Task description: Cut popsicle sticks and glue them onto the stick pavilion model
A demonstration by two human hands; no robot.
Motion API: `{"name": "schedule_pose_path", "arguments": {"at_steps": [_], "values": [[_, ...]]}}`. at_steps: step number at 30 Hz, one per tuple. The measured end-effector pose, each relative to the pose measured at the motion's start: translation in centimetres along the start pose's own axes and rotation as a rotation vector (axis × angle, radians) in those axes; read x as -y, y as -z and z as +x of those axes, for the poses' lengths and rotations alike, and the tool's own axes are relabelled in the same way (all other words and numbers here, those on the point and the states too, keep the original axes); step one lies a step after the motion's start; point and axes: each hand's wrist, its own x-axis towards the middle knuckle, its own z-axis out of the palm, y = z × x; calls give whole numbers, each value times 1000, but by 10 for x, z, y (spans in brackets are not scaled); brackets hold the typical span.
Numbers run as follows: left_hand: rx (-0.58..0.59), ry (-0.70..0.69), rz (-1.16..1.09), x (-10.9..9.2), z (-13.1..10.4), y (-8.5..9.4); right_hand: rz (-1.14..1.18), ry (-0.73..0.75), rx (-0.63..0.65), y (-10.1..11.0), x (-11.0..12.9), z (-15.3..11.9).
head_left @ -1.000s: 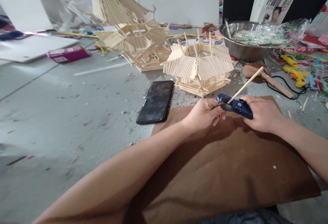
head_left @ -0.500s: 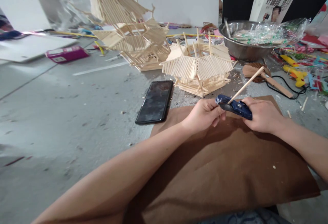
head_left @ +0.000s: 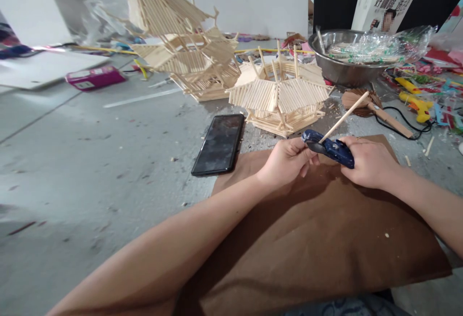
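My right hand (head_left: 374,164) is wrapped round the blue handle of a pair of cutters (head_left: 338,153), whose dark jaws point left. A thin wooden stick (head_left: 345,117) passes through the jaws and slants up to the right. My left hand (head_left: 287,162) is closed in a pinch at the stick's lower end, right beside the jaws; the fingers hide that end. Just beyond my hands stands a small roofed model made of wooden sticks (head_left: 278,95), with several upright sticks on top.
A taller stick pagoda (head_left: 195,60) stands behind left. A black phone (head_left: 219,144) lies left of the brown sheet (head_left: 318,239). Farther right are a metal basin (head_left: 347,72) of bagged sticks, a brown fan (head_left: 392,120) and a yellow glue gun (head_left: 415,106). Wood scraps litter the floor.
Both hands, the cutters and the stick have shifted very slightly left. The stick's upper end has tipped a little lower. The grips are unchanged.
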Motion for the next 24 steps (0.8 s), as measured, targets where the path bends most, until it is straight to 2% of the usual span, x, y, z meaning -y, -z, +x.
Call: {"name": "schedule_pose_path", "arguments": {"at_steps": [18,21,24], "values": [[108,121,-117,1,1,4,31,95,5,-2,-8,1],[105,120,-129,2,2,3,31,115,9,-2,-9,1],[93,73,-73,0,3,3,21,75,8,-2,-7,0]]}}
